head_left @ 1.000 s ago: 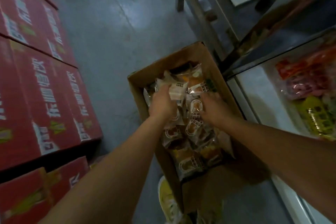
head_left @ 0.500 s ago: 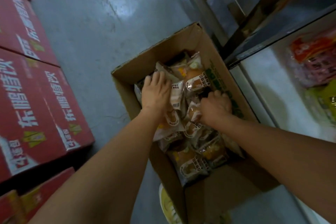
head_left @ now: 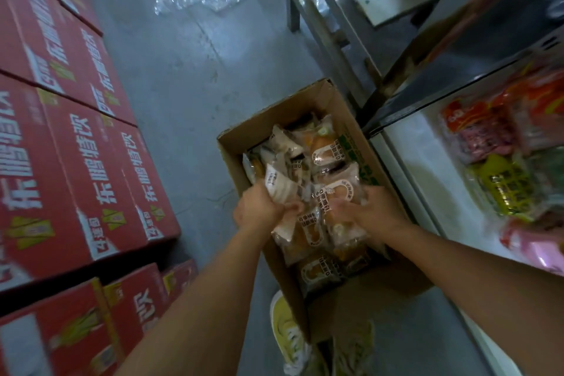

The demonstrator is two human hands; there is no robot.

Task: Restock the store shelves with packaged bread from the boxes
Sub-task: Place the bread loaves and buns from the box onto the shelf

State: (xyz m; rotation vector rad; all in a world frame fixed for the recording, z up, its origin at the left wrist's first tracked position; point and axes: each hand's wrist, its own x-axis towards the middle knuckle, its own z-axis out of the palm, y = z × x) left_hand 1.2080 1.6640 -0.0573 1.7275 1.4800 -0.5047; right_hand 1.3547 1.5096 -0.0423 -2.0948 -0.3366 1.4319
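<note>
From the head camera: one open cardboard box (head_left: 341,107) sits on the grey floor (head_left: 189,76), full of bread packets (head_left: 323,156). Left hand (head_left: 259,207) and right hand (head_left: 372,207) each grip packets inside it. Red cartons (head_left: 76,162) stack left; a shelf (head_left: 427,168) stands right.

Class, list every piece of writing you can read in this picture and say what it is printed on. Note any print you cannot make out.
"东鹏特饮": large white characters on the red cartons stacked at the left.
"24" in a small white label on the red cartons; the characters after it are blurred.
Bread packets in the cardboard box: printed labels, too small and blurred to read.
Green print on the cardboard box's right flap: unreadable.
Yellow packet on the shelf: blurred.
</note>
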